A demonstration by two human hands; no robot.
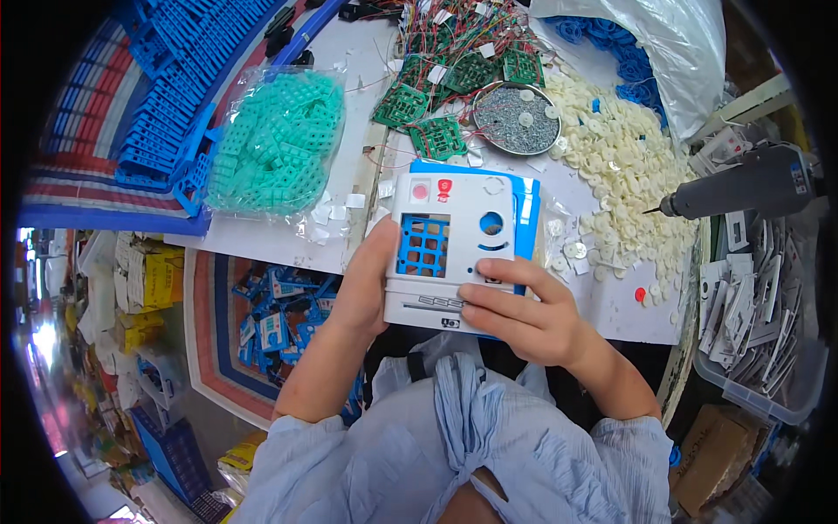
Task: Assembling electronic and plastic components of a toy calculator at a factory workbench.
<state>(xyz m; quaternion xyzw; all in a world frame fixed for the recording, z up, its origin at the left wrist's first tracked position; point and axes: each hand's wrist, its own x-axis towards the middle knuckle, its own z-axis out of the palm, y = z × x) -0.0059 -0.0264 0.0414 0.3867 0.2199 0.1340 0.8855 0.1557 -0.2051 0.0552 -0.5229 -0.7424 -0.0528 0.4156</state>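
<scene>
A white plastic casing panel [464, 240], with a square cutout, a round hole and red and black markings, is held at the table's front edge. My left hand [367, 272] is closed round its left edge. At its lower right, my right hand [534, 316] grips it, the fingers on the face and the thumb hidden. A blue plastic part [529, 210] shows behind the panel's top and right edges. Through the square cutout a blue grid [424, 245] is visible; whether it is joined to the panel I cannot tell.
Green circuit boards [438, 138] with wires lie ahead, beside a round dish of screws [517, 120]. Cream plastic discs [615, 183] cover the right side. A bag of turquoise parts [278, 140] sits left. An electric screwdriver [742, 188] hangs right, above a bin [786, 402] of white panels.
</scene>
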